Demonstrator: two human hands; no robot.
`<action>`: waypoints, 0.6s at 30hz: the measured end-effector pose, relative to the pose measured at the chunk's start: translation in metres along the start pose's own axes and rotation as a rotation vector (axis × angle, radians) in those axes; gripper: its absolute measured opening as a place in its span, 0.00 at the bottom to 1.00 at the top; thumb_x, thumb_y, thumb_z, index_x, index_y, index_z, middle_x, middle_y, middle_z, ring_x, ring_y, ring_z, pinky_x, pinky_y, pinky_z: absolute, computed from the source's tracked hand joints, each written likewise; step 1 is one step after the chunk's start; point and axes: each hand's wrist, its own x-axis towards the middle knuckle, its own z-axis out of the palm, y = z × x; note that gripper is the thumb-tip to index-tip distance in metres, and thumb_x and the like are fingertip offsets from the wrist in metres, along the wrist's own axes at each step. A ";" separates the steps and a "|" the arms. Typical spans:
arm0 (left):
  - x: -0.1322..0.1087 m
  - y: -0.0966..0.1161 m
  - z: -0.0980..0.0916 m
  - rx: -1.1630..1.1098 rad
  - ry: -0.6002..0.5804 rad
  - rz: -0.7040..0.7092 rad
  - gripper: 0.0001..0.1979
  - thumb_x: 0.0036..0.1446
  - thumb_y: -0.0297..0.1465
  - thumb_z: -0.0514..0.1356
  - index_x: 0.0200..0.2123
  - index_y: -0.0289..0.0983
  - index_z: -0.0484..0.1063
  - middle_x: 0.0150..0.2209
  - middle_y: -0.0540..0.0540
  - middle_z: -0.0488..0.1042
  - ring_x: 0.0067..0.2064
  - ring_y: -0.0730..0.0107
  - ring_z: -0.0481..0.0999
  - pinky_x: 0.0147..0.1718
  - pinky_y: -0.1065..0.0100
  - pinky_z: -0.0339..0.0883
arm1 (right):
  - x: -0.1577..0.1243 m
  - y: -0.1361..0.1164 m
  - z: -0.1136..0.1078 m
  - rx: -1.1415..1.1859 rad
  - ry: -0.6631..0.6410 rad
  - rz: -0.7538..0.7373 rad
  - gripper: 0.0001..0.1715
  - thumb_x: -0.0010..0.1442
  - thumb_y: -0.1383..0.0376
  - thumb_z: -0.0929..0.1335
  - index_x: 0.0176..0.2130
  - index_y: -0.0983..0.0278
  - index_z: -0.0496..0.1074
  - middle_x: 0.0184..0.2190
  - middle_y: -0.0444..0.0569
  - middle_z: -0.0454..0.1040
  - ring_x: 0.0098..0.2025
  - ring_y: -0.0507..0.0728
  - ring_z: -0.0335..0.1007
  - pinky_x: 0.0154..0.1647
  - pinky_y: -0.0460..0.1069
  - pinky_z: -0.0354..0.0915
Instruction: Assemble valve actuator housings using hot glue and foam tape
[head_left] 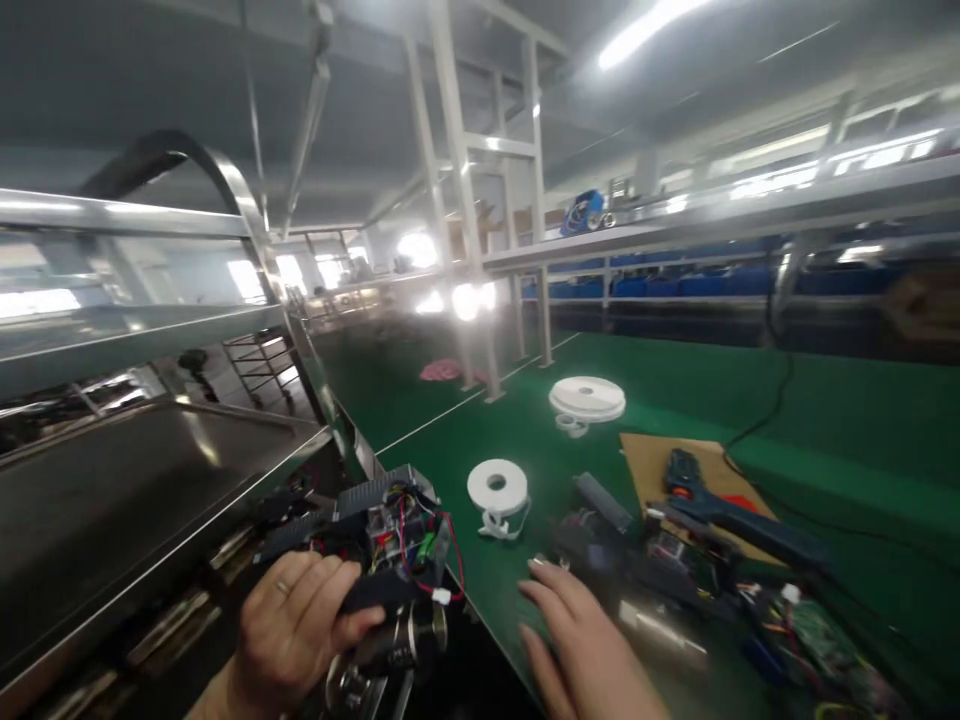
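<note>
My left hand [296, 625] is closed around a black electronic assembly [386, 545] with red and green wires and metal cylinders below it, held just off the near edge of the green conveyor belt [675, 400]. My right hand [581, 645] lies flat on the belt with its fingers stretched out, holding nothing. Its fingertips are close to a pile of dark parts [607, 530]. A white tape roll [497, 487] lies on the belt just beyond the assembly.
A stack of white tape rolls [587, 397] sits farther up the belt. A blue glue gun [712, 505] rests on a cardboard sheet [660, 465], its cable running back. Circuit boards with wires [817, 630] lie right. A steel tray [135, 480] stands left. A white frame post [480, 330] rises mid-belt.
</note>
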 end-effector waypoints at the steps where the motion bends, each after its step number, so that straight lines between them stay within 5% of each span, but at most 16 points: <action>1: 0.010 -0.008 0.019 -0.005 0.021 0.005 0.12 0.68 0.38 0.59 0.42 0.33 0.72 0.30 0.44 0.80 0.34 0.63 0.79 0.41 0.59 0.72 | 0.025 -0.010 0.007 -0.028 -0.094 0.012 0.24 0.69 0.64 0.67 0.61 0.66 0.71 0.66 0.62 0.65 0.67 0.69 0.61 0.67 0.62 0.63; 5: 0.048 -0.036 0.093 -0.006 0.071 0.015 0.12 0.67 0.38 0.60 0.43 0.34 0.71 0.32 0.43 0.78 0.35 0.61 0.78 0.41 0.59 0.72 | 0.124 -0.040 0.049 -0.086 -0.215 0.076 0.39 0.63 0.61 0.72 0.67 0.75 0.63 0.70 0.70 0.56 0.72 0.75 0.48 0.69 0.66 0.57; 9: 0.074 -0.054 0.163 -0.033 0.119 0.079 0.12 0.65 0.39 0.62 0.41 0.35 0.71 0.31 0.45 0.77 0.33 0.62 0.76 0.39 0.61 0.70 | 0.171 -0.025 0.085 -0.176 -0.223 0.205 0.33 0.66 0.61 0.72 0.66 0.67 0.65 0.69 0.63 0.60 0.72 0.73 0.49 0.69 0.74 0.48; 13: 0.088 -0.057 0.221 -0.114 0.120 0.172 0.11 0.65 0.39 0.62 0.39 0.36 0.72 0.30 0.46 0.76 0.32 0.63 0.75 0.36 0.62 0.68 | 0.167 -0.012 0.100 -0.239 -0.280 0.180 0.27 0.66 0.61 0.73 0.61 0.66 0.70 0.62 0.61 0.70 0.67 0.73 0.59 0.67 0.75 0.51; 18: 0.098 -0.042 0.270 -0.301 0.104 0.257 0.12 0.68 0.39 0.57 0.36 0.38 0.74 0.31 0.46 0.77 0.33 0.62 0.75 0.36 0.62 0.68 | 0.123 -0.037 0.087 -0.218 -0.351 -0.053 0.18 0.70 0.58 0.70 0.56 0.62 0.72 0.56 0.53 0.73 0.54 0.64 0.72 0.55 0.64 0.70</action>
